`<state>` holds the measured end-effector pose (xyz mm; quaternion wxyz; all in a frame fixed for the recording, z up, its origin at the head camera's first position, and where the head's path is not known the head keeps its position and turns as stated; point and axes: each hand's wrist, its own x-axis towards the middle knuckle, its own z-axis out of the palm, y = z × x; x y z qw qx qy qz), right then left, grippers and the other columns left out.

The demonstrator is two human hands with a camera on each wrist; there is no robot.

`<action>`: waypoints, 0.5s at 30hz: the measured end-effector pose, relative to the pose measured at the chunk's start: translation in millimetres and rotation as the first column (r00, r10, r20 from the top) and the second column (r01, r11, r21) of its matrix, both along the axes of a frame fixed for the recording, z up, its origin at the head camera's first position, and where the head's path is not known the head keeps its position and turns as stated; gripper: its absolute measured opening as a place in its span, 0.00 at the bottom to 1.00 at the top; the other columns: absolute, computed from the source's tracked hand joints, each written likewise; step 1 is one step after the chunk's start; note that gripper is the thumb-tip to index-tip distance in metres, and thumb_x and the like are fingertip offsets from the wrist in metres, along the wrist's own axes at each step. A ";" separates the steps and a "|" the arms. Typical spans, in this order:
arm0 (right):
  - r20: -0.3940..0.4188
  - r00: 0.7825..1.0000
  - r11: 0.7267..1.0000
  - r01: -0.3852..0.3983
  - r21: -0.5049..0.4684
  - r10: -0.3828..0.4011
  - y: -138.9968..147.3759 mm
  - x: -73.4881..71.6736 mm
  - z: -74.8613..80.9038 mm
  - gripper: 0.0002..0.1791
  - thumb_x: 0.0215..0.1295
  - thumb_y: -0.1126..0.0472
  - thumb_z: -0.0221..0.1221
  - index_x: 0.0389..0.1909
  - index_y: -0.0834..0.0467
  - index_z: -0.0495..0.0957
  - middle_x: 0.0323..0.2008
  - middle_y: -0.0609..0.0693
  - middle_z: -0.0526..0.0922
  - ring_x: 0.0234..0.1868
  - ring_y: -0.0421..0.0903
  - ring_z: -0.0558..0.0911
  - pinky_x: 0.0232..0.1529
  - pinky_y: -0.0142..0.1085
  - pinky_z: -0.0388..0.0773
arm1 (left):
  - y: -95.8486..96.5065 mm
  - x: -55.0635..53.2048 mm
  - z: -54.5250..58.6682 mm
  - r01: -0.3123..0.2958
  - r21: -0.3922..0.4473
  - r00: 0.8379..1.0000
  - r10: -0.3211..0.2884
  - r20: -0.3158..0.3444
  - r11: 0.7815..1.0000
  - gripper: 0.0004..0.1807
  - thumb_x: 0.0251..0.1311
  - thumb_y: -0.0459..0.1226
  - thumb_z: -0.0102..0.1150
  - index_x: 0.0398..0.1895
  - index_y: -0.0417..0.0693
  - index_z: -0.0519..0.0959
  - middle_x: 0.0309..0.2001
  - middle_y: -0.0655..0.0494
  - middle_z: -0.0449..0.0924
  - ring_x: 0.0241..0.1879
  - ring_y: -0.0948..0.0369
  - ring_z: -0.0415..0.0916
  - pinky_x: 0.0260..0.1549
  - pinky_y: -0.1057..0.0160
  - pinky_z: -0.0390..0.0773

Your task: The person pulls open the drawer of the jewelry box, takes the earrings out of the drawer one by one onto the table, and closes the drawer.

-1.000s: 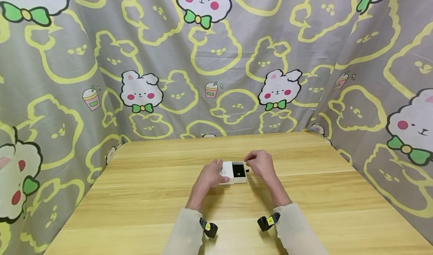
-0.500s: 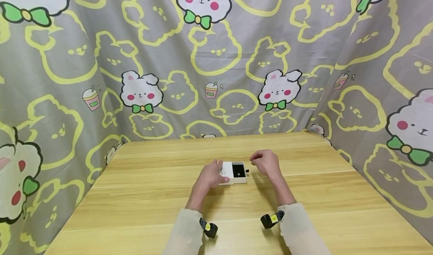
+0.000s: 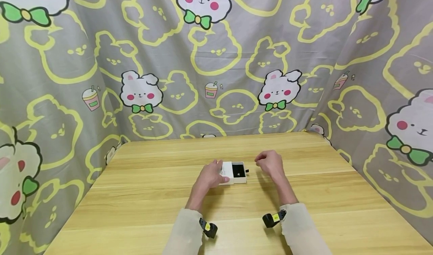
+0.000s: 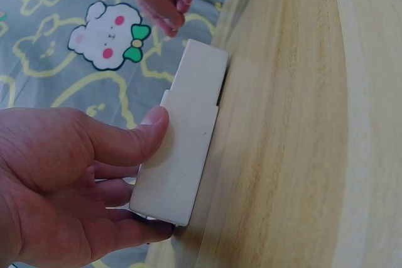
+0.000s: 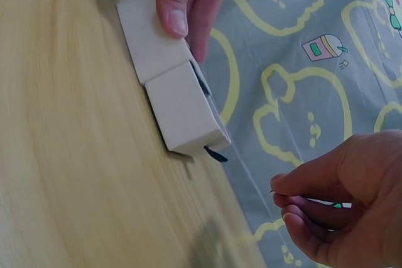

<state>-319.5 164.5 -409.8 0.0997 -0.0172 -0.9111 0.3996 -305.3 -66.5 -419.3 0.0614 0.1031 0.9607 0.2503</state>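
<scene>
A white sliding jewelry box (image 3: 227, 171) lies on the table, its drawer (image 3: 240, 179) pulled partly out to the right. Black lining fills the drawer, and a small silvery star-shaped piece (image 3: 238, 174) sits on it. My left hand (image 3: 210, 175) grips the sleeve, with the thumb on the near side in the left wrist view. A short black pull tab (image 5: 216, 154) sticks out of the drawer's end. To the right of the box, apart from it, my right hand (image 3: 271, 162) has thumb and fingertips pinched together. A tiny dark tip (image 5: 272, 191) shows between them; the rest is hidden.
The wooden table (image 3: 152, 210) extends around the box on all sides. A grey curtain (image 3: 189, 108) with cartoon bears hangs along the back and both sides. Each wrist carries a small black camera (image 3: 270, 220).
My right hand has drawn away from the drawer to the right, still pinching. The left hand and the box have stayed in place.
</scene>
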 end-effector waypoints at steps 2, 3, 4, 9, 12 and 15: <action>0.014 1.000 1.000 0.002 -0.003 -0.002 2.4 -0.8 -1.5 0.08 0.57 0.69 0.62 0.35 0.63 0.88 0.39 0.59 0.89 0.41 0.54 0.83 0.39 0.40 0.77 | 0.2 -0.2 0.0 -0.001 -0.001 1.000 0.001 0.000 1.000 0.45 0.61 0.47 0.69 0.77 0.39 0.61 0.77 0.35 0.58 0.73 0.34 0.60 0.72 0.41 0.63; 0.024 1.000 1.000 0.003 -0.009 -0.003 3.4 -1.1 -2.1 0.08 0.58 0.69 0.62 0.35 0.63 0.88 0.40 0.59 0.89 0.41 0.53 0.82 0.38 0.39 0.77 | 0.3 -0.2 0.0 -0.002 -0.001 1.000 0.002 0.001 1.000 0.45 0.61 0.47 0.69 0.77 0.40 0.61 0.77 0.35 0.58 0.73 0.35 0.60 0.72 0.41 0.63; 0.033 0.999 1.000 0.003 -0.014 -0.003 4.3 -1.3 -2.6 0.08 0.58 0.69 0.61 0.36 0.64 0.88 0.40 0.59 0.89 0.40 0.53 0.82 0.37 0.38 0.76 | 0.5 0.0 0.1 -0.005 0.001 1.000 0.005 0.002 1.000 0.45 0.61 0.46 0.69 0.77 0.40 0.61 0.77 0.36 0.58 0.73 0.35 0.60 0.72 0.41 0.63; 0.053 0.999 1.000 0.005 -0.016 -0.004 7.7 -1.1 -4.1 0.09 0.58 0.69 0.61 0.37 0.64 0.88 0.40 0.58 0.89 0.40 0.53 0.82 0.35 0.36 0.74 | 0.7 -0.5 -0.8 -0.018 0.017 1.000 0.018 0.009 1.000 0.44 0.61 0.46 0.70 0.77 0.41 0.62 0.77 0.36 0.59 0.73 0.36 0.60 0.72 0.42 0.63; 0.048 0.999 1.000 0.005 0.003 -0.005 9.1 -1.1 -5.3 0.08 0.57 0.69 0.61 0.35 0.64 0.88 0.39 0.59 0.89 0.41 0.54 0.82 0.37 0.37 0.74 | 0.6 -1.0 -1.5 -0.016 0.012 1.000 0.016 0.007 1.000 0.44 0.61 0.46 0.70 0.77 0.41 0.62 0.77 0.36 0.59 0.73 0.36 0.60 0.72 0.42 0.63; 0.057 0.998 1.000 0.008 0.000 -0.008 10.1 -0.8 -6.9 0.08 0.57 0.70 0.61 0.35 0.65 0.87 0.39 0.60 0.89 0.40 0.54 0.81 0.35 0.36 0.73 | 0.6 -0.9 -1.4 -0.013 0.007 1.000 0.013 0.003 1.000 0.45 0.61 0.46 0.70 0.77 0.40 0.62 0.76 0.36 0.59 0.73 0.36 0.60 0.72 0.42 0.63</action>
